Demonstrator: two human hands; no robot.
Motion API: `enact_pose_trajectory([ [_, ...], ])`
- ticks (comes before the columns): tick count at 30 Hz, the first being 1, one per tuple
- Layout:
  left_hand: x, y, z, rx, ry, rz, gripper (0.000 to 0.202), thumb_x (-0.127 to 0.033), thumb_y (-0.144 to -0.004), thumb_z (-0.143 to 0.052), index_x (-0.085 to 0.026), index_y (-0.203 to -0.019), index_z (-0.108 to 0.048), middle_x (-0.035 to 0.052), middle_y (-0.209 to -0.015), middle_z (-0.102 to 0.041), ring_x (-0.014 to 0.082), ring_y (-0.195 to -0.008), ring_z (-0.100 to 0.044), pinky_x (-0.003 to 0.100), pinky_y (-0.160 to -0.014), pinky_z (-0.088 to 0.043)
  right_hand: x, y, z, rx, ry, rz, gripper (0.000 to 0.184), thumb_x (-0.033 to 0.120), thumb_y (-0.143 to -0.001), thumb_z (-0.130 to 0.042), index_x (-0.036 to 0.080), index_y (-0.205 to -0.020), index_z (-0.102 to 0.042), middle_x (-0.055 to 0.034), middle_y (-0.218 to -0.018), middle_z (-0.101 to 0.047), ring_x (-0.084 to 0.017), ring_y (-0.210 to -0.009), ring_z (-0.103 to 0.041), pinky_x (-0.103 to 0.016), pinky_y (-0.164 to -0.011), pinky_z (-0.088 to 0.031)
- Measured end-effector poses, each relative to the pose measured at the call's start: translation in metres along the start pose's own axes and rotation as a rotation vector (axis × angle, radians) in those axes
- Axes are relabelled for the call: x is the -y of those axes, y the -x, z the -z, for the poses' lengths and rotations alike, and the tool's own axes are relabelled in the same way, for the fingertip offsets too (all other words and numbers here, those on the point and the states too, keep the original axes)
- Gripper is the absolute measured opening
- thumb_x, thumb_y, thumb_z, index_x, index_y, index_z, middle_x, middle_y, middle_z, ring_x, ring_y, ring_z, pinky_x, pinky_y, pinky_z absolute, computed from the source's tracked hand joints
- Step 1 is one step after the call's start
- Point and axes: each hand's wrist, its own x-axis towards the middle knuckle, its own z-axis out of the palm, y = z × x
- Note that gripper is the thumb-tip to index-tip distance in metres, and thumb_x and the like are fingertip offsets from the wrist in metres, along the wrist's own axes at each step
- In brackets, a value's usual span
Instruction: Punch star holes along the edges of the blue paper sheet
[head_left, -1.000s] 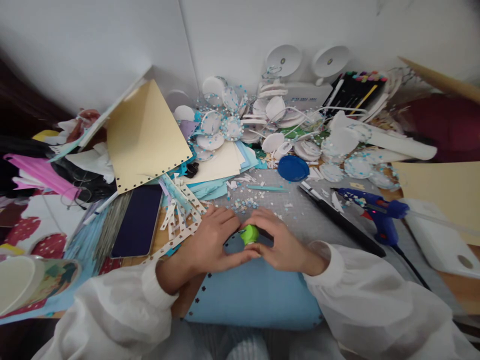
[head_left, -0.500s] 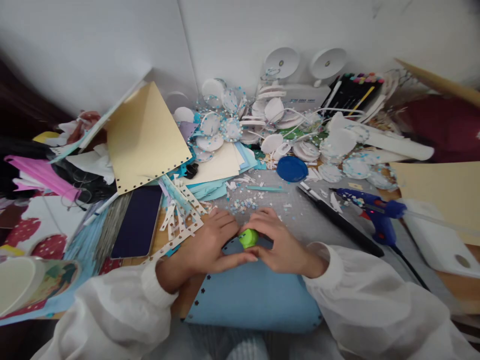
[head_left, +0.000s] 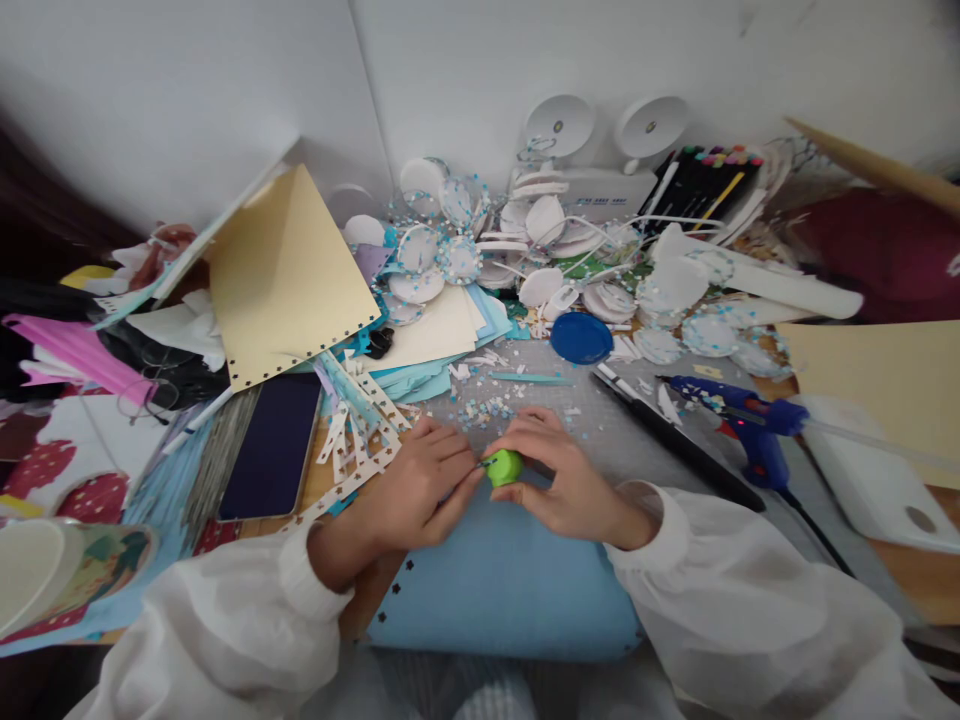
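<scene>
My right hand point(head_left: 559, 470) is closed around a small lime-green craft paper punch point(head_left: 505, 468), thumb below and fingers above. The punch sits at the far edge of a light blue sheet point(head_left: 502, 590), which lies in front of me with flower-shaped holes along its left edge. My left hand point(head_left: 431, 480) pinches the sheet's far edge just left of the punch, its fingertips near the punch's slot. The fingers hide most of that edge. Tiny paper cut-outs point(head_left: 487, 408) lie scattered just beyond my hands.
To the right rest a blue glue gun point(head_left: 757, 420) and a black stick-like tool point(head_left: 682, 440). A phone point(head_left: 270, 445) and punched paper strips point(head_left: 367, 440) lie left, with a cup point(head_left: 45, 575) nearer me. Behind are a blue lid point(head_left: 581, 338) and heaped white discs point(head_left: 544, 215).
The punch and my right hand have shifted slightly right. My left thumb has drawn back from beneath the punch and now presses near my left fingers.
</scene>
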Motion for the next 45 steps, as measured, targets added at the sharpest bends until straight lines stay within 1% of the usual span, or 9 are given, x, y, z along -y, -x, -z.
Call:
enact_pose_trajectory([
  [6,0.001,0.001,0.000,-0.052,-0.026,-0.011,0.023,-0.016,-0.091,-0.037,-0.018,-0.070,-0.047,0.0036,-0.070,-0.052,0.0177,-0.069,-0.045,0.036,-0.070,-0.031,-0.003,-0.002,0.005,0.056,-0.023,-0.060,0.033,0.047,-0.081,-0.066,0.019,-0.098,-0.062,-0.0061,-0.086,-0.063,-0.022,-0.086,-0.055,-0.038,-0.083,-0.040],
  [14,0.002,0.002,0.000,-0.151,-0.003,0.012,0.024,-0.015,-0.090,-0.038,-0.018,-0.066,-0.041,0.0021,-0.066,-0.048,0.0167,-0.067,-0.042,0.036,-0.067,-0.030,-0.006,-0.002,0.010,0.113,-0.030,-0.069,0.030,0.040,-0.081,-0.067,0.018,-0.099,-0.059,-0.0064,-0.088,-0.061,-0.022,-0.086,-0.055,-0.036,-0.079,-0.041],
  [21,0.001,0.002,0.002,-0.095,0.064,0.068,0.025,-0.021,-0.093,-0.037,-0.018,-0.070,-0.046,0.0030,-0.070,-0.051,0.0181,-0.072,-0.046,0.037,-0.073,-0.032,-0.004,0.000,0.006,0.087,0.030,-0.039,0.018,0.031,-0.081,-0.066,0.019,-0.092,-0.057,-0.0047,-0.083,-0.060,-0.021,-0.081,-0.052,-0.038,-0.079,-0.037],
  [23,0.000,0.001,0.003,-0.053,0.114,0.093,0.021,-0.033,-0.093,-0.042,-0.017,-0.084,-0.053,0.0050,-0.081,-0.057,0.0206,-0.081,-0.050,0.038,-0.078,-0.034,-0.003,0.000,0.005,0.082,0.028,-0.027,0.018,0.029,-0.081,-0.066,0.019,-0.092,-0.057,-0.0037,-0.082,-0.059,-0.020,-0.080,-0.051,-0.037,-0.078,-0.036],
  [25,-0.001,0.000,0.003,-0.016,0.145,0.116,0.037,-0.052,-0.086,-0.053,-0.017,-0.097,-0.055,0.0071,-0.092,-0.059,0.0235,-0.089,-0.051,0.039,-0.082,-0.035,-0.002,0.000,0.003,0.089,0.031,-0.020,0.018,0.028,-0.080,-0.067,0.019,-0.092,-0.057,-0.0031,-0.081,-0.058,-0.020,-0.080,-0.050,-0.036,-0.078,-0.035],
  [27,-0.002,0.000,0.003,0.011,0.138,0.144,0.052,-0.064,-0.076,-0.060,-0.016,-0.095,-0.056,0.0070,-0.092,-0.059,0.0242,-0.088,-0.052,0.039,-0.082,-0.035,-0.001,0.000,0.001,0.107,0.045,-0.016,0.017,0.026,-0.079,-0.068,0.019,-0.091,-0.058,-0.0031,-0.081,-0.058,-0.020,-0.081,-0.050,-0.036,-0.078,-0.035],
  [31,-0.003,-0.001,0.001,0.045,0.093,0.135,0.043,-0.059,-0.082,-0.057,-0.016,-0.086,-0.056,0.0048,-0.083,-0.057,0.0223,-0.084,-0.052,0.038,-0.080,-0.034,-0.001,0.000,-0.003,0.141,0.070,0.011,0.012,0.021,-0.078,-0.064,0.019,-0.088,-0.057,-0.0020,-0.079,-0.057,-0.020,-0.079,-0.051,-0.037,-0.080,-0.035],
  [38,-0.003,0.000,0.001,0.068,0.102,0.052,0.037,-0.052,-0.087,-0.053,-0.016,-0.080,-0.053,0.0052,-0.080,-0.056,0.0208,-0.080,-0.051,0.036,-0.074,-0.035,-0.001,0.001,-0.007,0.134,0.064,0.010,0.012,0.015,-0.075,-0.062,0.020,-0.085,-0.057,0.0007,-0.076,-0.056,-0.018,-0.077,-0.055,-0.045,-0.098,-0.029],
  [45,-0.001,0.001,0.001,0.063,0.145,0.110,0.041,-0.058,-0.087,-0.051,-0.017,-0.085,-0.054,0.0043,-0.083,-0.058,0.0208,-0.084,-0.053,0.036,-0.078,-0.036,-0.003,0.000,-0.004,0.137,0.011,0.007,0.011,0.021,-0.079,-0.064,0.021,-0.088,-0.058,0.0002,-0.077,-0.058,-0.018,-0.078,-0.055,-0.044,-0.096,-0.031],
])
